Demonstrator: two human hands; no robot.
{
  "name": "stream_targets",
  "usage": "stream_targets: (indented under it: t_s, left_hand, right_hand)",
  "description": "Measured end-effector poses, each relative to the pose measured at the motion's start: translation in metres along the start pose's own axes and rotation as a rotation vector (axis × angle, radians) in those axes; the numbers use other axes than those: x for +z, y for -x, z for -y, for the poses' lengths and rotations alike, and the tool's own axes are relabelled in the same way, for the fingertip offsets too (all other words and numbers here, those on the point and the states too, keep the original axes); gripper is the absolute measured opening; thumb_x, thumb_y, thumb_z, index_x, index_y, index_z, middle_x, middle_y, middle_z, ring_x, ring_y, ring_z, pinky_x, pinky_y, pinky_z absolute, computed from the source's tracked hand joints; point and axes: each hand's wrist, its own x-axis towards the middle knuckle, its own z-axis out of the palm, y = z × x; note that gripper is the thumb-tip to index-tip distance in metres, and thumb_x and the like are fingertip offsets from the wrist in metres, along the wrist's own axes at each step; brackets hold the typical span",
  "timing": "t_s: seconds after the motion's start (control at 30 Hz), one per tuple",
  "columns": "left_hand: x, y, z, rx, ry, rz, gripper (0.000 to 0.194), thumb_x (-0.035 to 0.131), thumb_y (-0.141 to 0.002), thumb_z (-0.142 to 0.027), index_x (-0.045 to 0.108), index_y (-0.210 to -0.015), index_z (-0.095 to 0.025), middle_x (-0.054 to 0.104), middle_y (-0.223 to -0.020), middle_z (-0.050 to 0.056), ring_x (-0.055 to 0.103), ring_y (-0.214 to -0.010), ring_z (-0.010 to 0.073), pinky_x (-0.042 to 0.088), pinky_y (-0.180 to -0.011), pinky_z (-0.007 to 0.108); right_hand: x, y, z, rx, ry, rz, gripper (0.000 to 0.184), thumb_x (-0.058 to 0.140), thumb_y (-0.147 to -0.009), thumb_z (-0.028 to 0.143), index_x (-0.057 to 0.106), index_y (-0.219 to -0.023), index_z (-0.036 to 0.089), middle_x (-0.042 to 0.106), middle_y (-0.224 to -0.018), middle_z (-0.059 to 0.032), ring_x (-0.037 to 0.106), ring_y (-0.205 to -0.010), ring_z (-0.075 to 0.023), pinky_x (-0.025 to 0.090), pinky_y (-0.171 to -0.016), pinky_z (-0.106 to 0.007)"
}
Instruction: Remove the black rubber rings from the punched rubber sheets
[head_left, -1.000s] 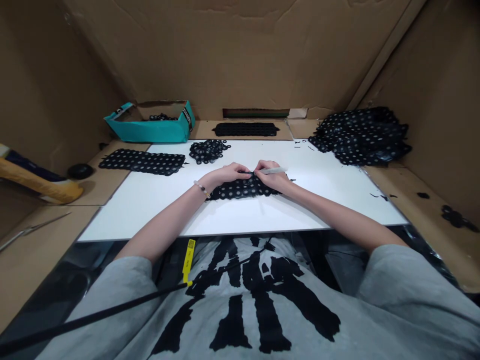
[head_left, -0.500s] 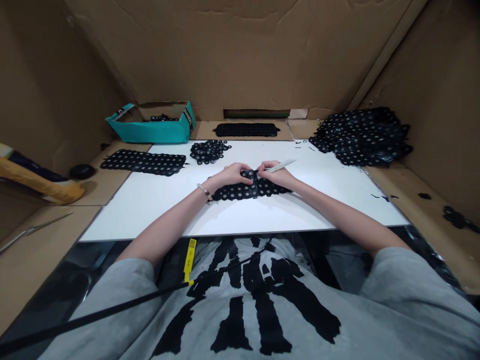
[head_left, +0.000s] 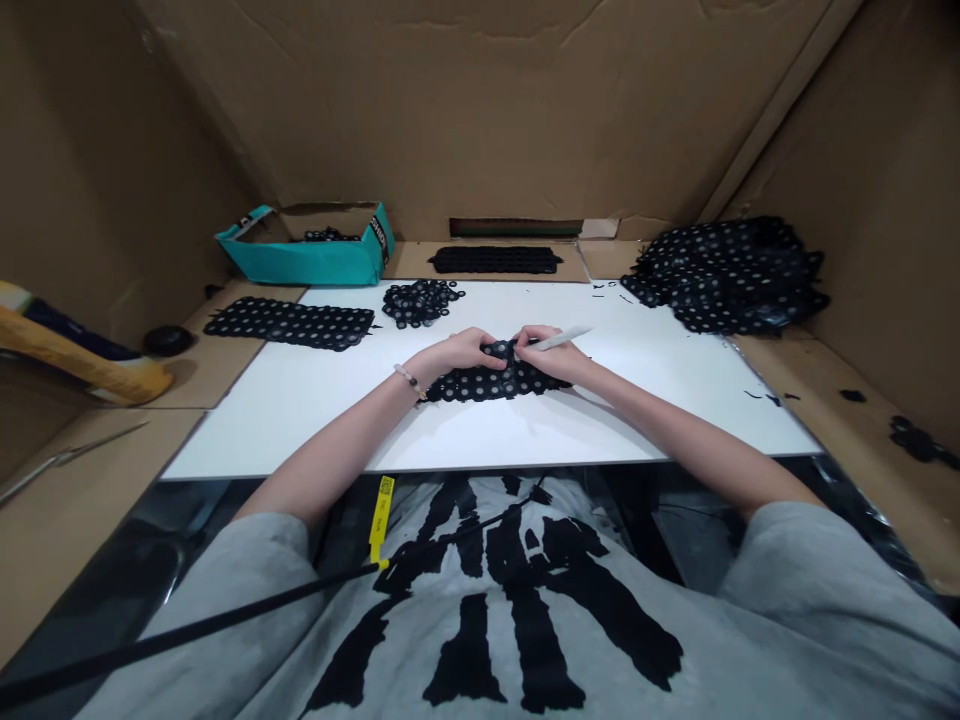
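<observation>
A black sheet of joined rings with pale centres [head_left: 480, 384] lies under both hands on the white board [head_left: 480, 437]. With thumb and fingers closed on its upper edge, my left hand [head_left: 469, 350] grips the sheet near the middle. My right hand [head_left: 553, 352] is closed round a white pen-like tool [head_left: 568, 337]; its tip end is hidden by the fingers, close to the sheet. Just beyond my left hand sits a small pile of loose black rings [head_left: 421, 303].
A teal box [head_left: 307, 262] holding black rings stands back left. Another ring sheet [head_left: 292, 322] lies at left, a dark stack [head_left: 495, 260] at the back, a large heap of sheets [head_left: 727, 275] at right. Scissors [head_left: 67, 458] lie far left. Cardboard walls [head_left: 480, 120] enclose the board.
My right hand and the tool have shifted very slightly on the sheet. My left hand keeps its grip, and the view has moved a little.
</observation>
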Motion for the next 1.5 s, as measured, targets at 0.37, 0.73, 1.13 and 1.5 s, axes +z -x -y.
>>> stream_targets:
  t_s: [0.37,0.73,1.13,1.5]
  left_hand:
    - [-0.011,0.004,-0.004,0.068,0.098,0.151,0.038,0.076,-0.068,-0.055,0.066,-0.070,-0.018,0.060,-0.065,-0.001,0.048,-0.064,0.0157,0.036,-0.063,0.031]
    - [-0.011,0.002,-0.005,0.096,-0.001,0.137,0.040,0.073,-0.070,-0.057,0.064,-0.066,-0.018,0.055,-0.061,-0.002,0.044,-0.061,0.0150,0.034,-0.063,0.031]
    - [-0.009,-0.003,0.004,0.163,-0.052,-0.018,0.046,0.065,-0.077,-0.058,0.074,-0.092,-0.015,0.074,-0.087,0.004,0.060,-0.079,0.0192,0.043,-0.077,0.032]
    - [-0.004,-0.005,0.006,0.124,0.045,-0.041,0.042,0.068,-0.075,-0.055,0.075,-0.085,-0.015,0.072,-0.078,0.003,0.058,-0.074,0.0185,0.042,-0.075,0.033]
  right_hand:
    - [0.010,-0.003,0.002,-0.028,0.214,-0.048,0.011,0.058,-0.082,0.026,0.060,-0.072,0.024,0.074,-0.092,-0.0046,0.062,-0.098,-0.0267,0.041,-0.097,-0.043]
    - [0.007,-0.001,0.003,-0.087,0.297,-0.045,0.012,0.057,-0.083,0.028,0.060,-0.073,0.024,0.071,-0.088,-0.0061,0.059,-0.101,-0.0292,0.038,-0.100,-0.048]
    - [-0.020,-0.008,-0.005,0.033,-0.127,0.023,0.011,0.063,-0.079,0.030,0.065,-0.073,0.021,0.075,-0.108,-0.0062,0.067,-0.103,-0.0234,0.046,-0.097,-0.038]
    - [0.001,-0.005,-0.003,0.048,-0.118,-0.056,0.020,0.060,-0.080,0.040,0.061,-0.073,0.021,0.067,-0.077,-0.0013,0.060,-0.078,-0.0190,0.044,-0.073,-0.031]
